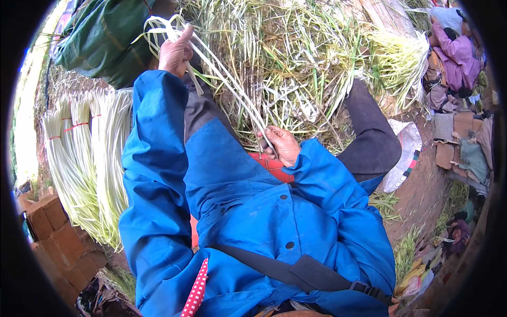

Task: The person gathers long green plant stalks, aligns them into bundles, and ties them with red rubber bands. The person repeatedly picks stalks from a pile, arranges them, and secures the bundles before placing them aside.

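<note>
My left hand is raised beside the green cloth and closed around the leafy ends of a few long pale stalks, which look like blanched chives. Those leaves loop loosely above my thumb. The stalks run taut down to my right hand, whose fingers pinch their lower ends just above my lap. Beneath the stalks, a litter of loose leaves and trimmings covers the ground between my legs. Left of my sleeve lie pale stalk bundles, several tied with red bands.
A dark green cloth bundle bulges at the upper left. Loose pale stalks are heaped beyond my right foot. Another person in a purple checked top sits at the upper right. A white woven sack lies by my knee; bricks stand lower left.
</note>
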Available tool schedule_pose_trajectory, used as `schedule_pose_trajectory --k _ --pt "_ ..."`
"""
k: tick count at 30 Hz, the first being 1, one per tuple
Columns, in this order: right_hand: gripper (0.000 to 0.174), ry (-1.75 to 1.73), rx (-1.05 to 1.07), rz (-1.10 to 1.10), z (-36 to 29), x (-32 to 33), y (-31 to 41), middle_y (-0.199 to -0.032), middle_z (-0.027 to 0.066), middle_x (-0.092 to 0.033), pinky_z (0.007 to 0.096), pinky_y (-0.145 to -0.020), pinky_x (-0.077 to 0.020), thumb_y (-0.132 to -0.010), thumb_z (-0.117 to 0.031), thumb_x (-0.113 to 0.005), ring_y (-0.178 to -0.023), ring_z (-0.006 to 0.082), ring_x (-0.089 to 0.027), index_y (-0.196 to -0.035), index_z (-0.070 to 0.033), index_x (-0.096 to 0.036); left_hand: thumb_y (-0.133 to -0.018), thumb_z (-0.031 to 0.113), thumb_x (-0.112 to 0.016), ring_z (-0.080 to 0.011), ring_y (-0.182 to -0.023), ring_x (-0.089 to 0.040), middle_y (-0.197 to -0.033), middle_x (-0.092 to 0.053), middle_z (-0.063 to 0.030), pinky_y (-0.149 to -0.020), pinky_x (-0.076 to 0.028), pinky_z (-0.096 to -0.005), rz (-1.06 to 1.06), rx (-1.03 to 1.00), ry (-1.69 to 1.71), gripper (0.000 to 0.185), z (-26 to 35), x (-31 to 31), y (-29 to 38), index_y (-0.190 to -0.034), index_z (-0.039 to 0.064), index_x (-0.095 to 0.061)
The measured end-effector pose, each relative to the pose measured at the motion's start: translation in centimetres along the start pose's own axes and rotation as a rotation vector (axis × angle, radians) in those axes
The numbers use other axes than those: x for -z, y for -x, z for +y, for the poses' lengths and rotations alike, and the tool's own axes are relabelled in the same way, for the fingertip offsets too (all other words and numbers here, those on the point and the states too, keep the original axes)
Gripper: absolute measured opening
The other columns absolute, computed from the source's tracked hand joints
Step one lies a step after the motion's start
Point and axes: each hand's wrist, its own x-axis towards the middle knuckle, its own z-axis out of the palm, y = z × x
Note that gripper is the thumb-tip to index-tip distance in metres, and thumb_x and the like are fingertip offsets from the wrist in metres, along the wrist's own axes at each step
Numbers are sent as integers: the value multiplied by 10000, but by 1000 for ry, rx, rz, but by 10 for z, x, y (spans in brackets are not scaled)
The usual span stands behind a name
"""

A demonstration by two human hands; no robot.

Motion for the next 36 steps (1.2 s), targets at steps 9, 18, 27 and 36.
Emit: schedule_pose_trajectory --k 9,18,27,36 --pt "229 -271 321 245 1 14 -2 -659 30 -484 203 -398 -337 -869 -239 -488 -536 106 -439 -978 -44 -538 -847 265 -533 -72 -567 -448 -914 -557 -126 -388 -315 -156 78 17 264 286 -52 52 44 -946 5 -471" --pt "170 696 424 195 41 -17 -24 -664 54 -571 270 -541 -417 -857 -142 -490 -608 103 -503 -904 -3 -576 -839 358 -512 -270 -990 -539 -1083 -525 -174 -755 -478 -334 -106 269 470 517 -145 -8 171 -1186 -6 -388" --pt "171 841 506 187 35 -35 -33 -565 93 -469 286 -486 -363 -851 -169 -504 -511 118 -393 -837 -5 -552 -855 315 -500 -188 -686 -596 -819 -586 -124 -615 -498 -311 -115 143 476 415 -107 -15 136 -1125 8 -429" --pt "447 913 349 -44 4 19 -199 -968 94 -595 297 -814 -416 -883 -407 -377 -923 199 -547 -1060 -34 -548 -899 262 -425 -48 -445 -325 -607 -392 18 -414 -308 -201 64 -33 564 285 -95 33 85 -1100 61 -446"
